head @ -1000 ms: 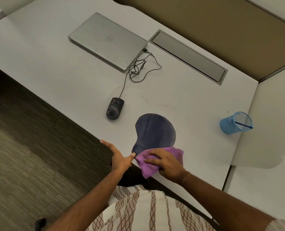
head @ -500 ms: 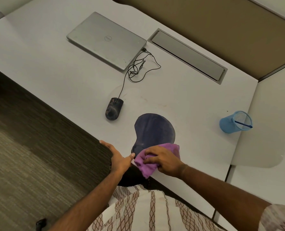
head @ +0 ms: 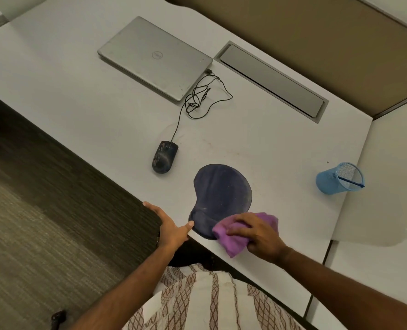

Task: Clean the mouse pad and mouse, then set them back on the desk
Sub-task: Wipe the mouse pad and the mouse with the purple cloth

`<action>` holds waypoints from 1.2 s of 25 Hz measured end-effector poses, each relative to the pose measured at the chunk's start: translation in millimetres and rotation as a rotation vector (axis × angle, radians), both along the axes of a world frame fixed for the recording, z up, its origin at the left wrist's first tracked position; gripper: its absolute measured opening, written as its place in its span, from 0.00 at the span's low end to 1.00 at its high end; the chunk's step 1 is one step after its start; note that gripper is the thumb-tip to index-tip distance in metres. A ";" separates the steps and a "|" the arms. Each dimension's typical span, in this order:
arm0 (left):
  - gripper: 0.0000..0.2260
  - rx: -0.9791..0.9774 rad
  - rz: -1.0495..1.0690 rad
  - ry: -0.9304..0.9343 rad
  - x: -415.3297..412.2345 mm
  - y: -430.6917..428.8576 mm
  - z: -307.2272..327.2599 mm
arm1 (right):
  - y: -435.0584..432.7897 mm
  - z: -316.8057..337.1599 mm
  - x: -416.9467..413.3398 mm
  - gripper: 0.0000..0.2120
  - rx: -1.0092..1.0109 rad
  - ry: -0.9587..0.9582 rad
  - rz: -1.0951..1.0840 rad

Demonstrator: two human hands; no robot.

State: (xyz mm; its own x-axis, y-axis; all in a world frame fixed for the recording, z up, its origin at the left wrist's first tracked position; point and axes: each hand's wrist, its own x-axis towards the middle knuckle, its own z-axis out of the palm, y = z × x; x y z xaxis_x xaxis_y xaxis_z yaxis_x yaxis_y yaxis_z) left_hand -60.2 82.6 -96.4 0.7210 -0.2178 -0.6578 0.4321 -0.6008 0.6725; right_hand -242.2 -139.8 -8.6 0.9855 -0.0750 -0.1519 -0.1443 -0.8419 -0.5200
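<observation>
A dark blue mouse pad [head: 221,194] with a wrist rest lies near the desk's front edge. My right hand [head: 257,232] grips a bunched purple cloth [head: 231,236] and presses it on the pad's near right end. My left hand [head: 171,227] rests flat on the desk edge, fingers straight, its thumb touching the pad's near left corner. A dusty black wired mouse [head: 164,157] sits on the desk left of the pad, its cord running to the laptop.
A shut grey laptop [head: 155,55] lies at the back, with the coiled mouse cord [head: 202,96] beside it. A grey cable hatch [head: 271,79] is set in the white desk [head: 78,96]. A blue mesh pen cup [head: 339,178] stands at the right. Carpet floor lies to the left.
My right hand has slid the purple cloth a little to the right along the pad's near end. My left hand, the pad and the mouse have stayed put.
</observation>
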 end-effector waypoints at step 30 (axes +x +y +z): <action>0.71 0.012 0.009 0.035 -0.3 7.3 -30.1 | 22.0 3.3 91.2 0.20 0.048 0.169 0.031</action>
